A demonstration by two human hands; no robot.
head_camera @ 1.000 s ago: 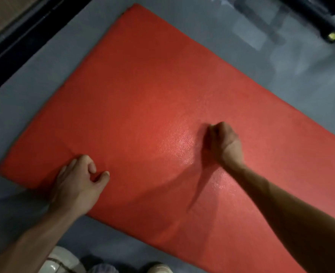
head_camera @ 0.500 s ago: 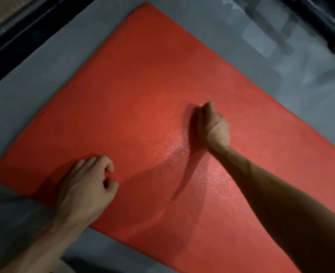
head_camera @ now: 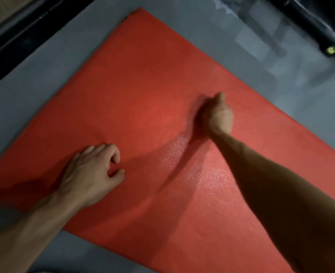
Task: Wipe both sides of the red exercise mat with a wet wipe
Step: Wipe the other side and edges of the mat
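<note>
I judge the top face partly wiped: wet sheen trails near my fisted right hand (head_camera: 218, 117), wipe unseen; left hand (head_camera: 91, 174) loosely curled braces the red mat (head_camera: 143, 85); underside remains.

Foam-like mat on smooth floor
The red mat (head_camera: 143, 91) looked finely pebbled, glistening damply; the grey floor (head_camera: 50, 75) was matt.

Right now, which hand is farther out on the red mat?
The right hand. It's fisted out near the middle of the mat, past the shiny wet streak. The left hand rests near the mat's close edge.
</note>
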